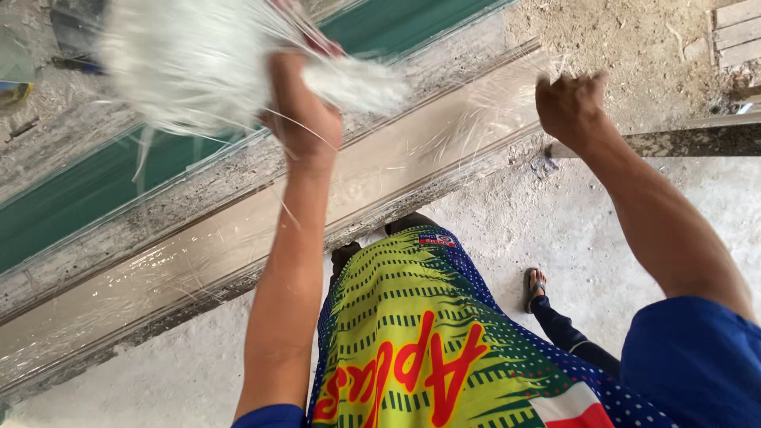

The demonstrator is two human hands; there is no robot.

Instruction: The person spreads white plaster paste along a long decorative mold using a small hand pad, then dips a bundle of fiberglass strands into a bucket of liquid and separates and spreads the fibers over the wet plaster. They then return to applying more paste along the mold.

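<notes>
My left hand (304, 107) is raised and grips a big bundle of white glass-like fibres (194, 63) that fans out to the upper left. My right hand (571, 103) is closed over loose white fibre strands (483, 111) that spread across a long wet beige strip (238, 238). The strip runs diagonally along a workbench. Both hands stay apart, one at each side of the strip's upper end.
A green glossy panel (95, 190) lies beside the strip along the bench. Below are a pale dusty floor (571, 230), my patterned yellow-and-blue apron (412, 333) and my sandalled foot (533, 287). Wooden boards (737, 32) lie at the top right.
</notes>
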